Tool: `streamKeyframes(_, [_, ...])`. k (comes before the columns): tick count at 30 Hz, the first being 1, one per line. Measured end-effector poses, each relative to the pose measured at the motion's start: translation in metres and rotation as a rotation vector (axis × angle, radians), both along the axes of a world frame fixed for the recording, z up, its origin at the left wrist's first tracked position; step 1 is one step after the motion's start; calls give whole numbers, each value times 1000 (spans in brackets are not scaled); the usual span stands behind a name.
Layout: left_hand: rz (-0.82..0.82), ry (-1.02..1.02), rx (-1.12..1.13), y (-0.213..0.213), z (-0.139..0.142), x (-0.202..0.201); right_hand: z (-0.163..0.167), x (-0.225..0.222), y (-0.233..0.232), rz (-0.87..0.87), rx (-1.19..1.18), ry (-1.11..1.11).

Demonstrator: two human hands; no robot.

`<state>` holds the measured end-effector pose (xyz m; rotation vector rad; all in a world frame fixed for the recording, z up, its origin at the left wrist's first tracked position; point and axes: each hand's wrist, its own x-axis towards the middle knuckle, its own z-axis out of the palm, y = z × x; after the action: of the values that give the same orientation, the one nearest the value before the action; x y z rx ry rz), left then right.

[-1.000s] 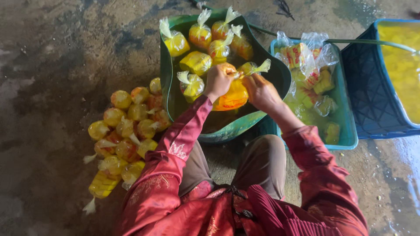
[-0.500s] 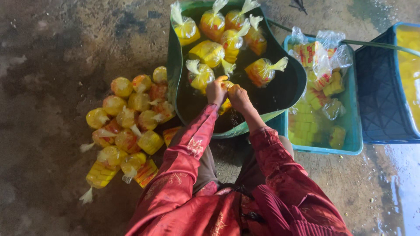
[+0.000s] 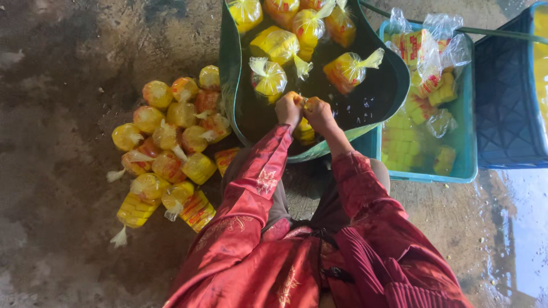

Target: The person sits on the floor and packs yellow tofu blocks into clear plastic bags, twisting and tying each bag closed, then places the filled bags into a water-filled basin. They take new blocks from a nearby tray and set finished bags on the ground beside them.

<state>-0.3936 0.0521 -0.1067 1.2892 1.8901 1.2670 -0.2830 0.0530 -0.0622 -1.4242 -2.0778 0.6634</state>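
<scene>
Head view, from your left: a heap of tied bags (image 3: 171, 148) lies finished on the floor. Your left hand (image 3: 288, 108) and right hand (image 3: 318, 112) pinch one yellow bag (image 3: 304, 130) over the dark green tub (image 3: 231, 85); untied packs wait in the teal tray (image 3: 456, 171).

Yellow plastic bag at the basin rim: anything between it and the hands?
Nothing visible. Left hand and right hand both already grip the yellow plastic bag inside the dark green basin.
</scene>
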Motion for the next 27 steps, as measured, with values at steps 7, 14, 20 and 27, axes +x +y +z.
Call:
streamKeyframes(7, [-59, 20, -49, 2, -17, 1, -23, 7, -1, 34, 70, -2])
streamKeyframes(14, [-169, -85, 59, 15, -24, -1, -25, 16, 16, 218, 174, 0])
streamKeyframes(20, [-195, -366, 122, 17, -15, 6, -11, 28, 19, 25, -13, 68])
streamKeyframes(27, [-349, -605, 27, 26, -18, 7, -13, 30, 19, 112, 303, 42])
